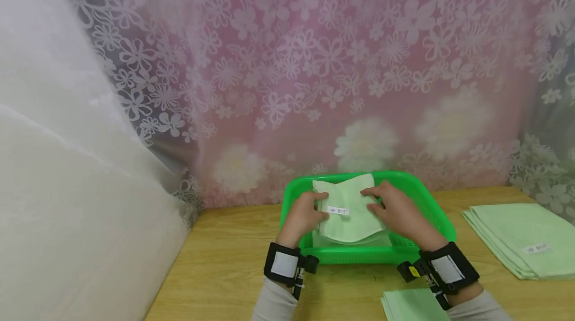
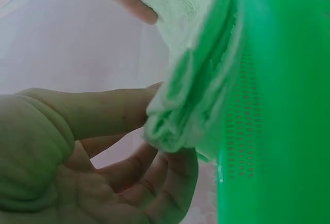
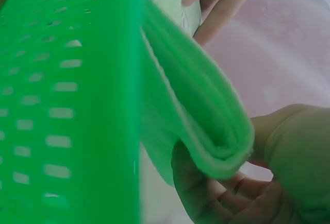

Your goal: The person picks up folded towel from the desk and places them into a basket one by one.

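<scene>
A folded pale green towel (image 1: 348, 223) with a small white label is held over a bright green plastic basket (image 1: 346, 257). My left hand (image 1: 304, 215) pinches its left side, the thumb on one face and the fingers curled behind, as the left wrist view shows. On the opposite side my right hand (image 1: 397, 208) grips the towel's folded edge; in the right wrist view the layers bend round in a loop between thumb and fingers. Beneath the held towel, another pale green cloth (image 1: 321, 241) lies in the basket, mostly hidden.
A stack of folded green towels (image 1: 530, 241) lies on the wooden table (image 1: 224, 261) right of the basket. Another folded towel (image 1: 411, 306) sits at the front, partly under the right forearm. A flowered curtain (image 1: 314, 86) hangs right behind the basket, and a white sheet (image 1: 81, 161) at left.
</scene>
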{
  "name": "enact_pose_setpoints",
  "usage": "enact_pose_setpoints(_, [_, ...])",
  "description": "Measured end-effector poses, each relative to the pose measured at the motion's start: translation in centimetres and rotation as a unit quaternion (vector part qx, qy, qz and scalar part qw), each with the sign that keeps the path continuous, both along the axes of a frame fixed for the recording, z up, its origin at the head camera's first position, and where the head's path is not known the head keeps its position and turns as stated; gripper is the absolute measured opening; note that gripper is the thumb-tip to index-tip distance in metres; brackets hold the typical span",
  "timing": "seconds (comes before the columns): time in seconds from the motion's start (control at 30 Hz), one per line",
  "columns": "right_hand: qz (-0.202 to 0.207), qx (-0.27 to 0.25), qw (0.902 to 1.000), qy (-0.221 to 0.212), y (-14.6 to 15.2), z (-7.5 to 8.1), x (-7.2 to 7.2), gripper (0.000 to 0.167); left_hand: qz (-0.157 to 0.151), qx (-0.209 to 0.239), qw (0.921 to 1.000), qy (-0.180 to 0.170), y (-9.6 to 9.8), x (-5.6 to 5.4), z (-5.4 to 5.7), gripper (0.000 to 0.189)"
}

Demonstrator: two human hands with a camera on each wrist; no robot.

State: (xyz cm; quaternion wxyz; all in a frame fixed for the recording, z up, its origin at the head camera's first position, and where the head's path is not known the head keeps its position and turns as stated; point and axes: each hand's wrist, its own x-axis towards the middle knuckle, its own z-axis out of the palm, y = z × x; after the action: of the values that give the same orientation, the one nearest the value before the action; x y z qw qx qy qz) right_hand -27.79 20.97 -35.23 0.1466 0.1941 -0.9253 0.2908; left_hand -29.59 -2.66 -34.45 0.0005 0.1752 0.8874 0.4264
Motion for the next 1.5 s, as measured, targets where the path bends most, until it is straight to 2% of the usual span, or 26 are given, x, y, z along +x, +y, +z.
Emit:
enact_pose_setpoints(0.13, [-0.004,0.014,0.9999,-0.01,-0.4,-0.9,-0.3,0.032,0.0,-0.025,0.9997,-0.008,0.3,-0.4,-1.1,0.055])
enact_pose_setpoints(0.3, [-0.006,0.027,0.9995,-0.014,-1.0,-1.6,-0.6,0.033,0.003,-0.067,0.9978,-0.003,0.6,-0.8,-1.9,0.058])
enact_pose_setpoints(0.4, [-0.003,0.037,0.9988,-0.03,-1.2,-2.1,-0.8,0.034,-0.005,-0.101,0.9948,-0.015,0.7,-0.9,-2.2,0.057])
enact_pose_setpoints(0.73, [0.017,0.054,0.9974,-0.046,-1.3,-2.5,-0.7,0.037,-0.027,-0.156,0.9868,-0.033,0.9,-0.4,-2.4,0.054])
enact_pose_setpoints(1.0, [-0.004,0.065,0.9975,-0.029,-0.6,-2.7,-0.5,0.033,-0.033,-0.169,0.9843,-0.039,0.6,-0.2,-2.3,0.052])
enact_pose_setpoints(1.17, [-0.027,0.077,0.9957,-0.042,-0.1,-2.8,-0.4,0.031,-0.025,-0.183,0.9821,-0.036,0.6,-0.3,-2.6,0.048])
enact_pose_setpoints(1.3, [-0.031,0.084,0.9945,-0.054,0.4,-3.0,-0.6,0.03,-0.025,-0.177,0.9827,-0.048,0.6,-0.4,-2.6,0.046])
enact_pose_setpoints(1.5, [-0.035,0.077,0.9919,-0.094,0.5,-3.0,-0.6,0.034,-0.024,-0.169,0.9836,-0.058,0.6,-0.3,-2.7,0.053])
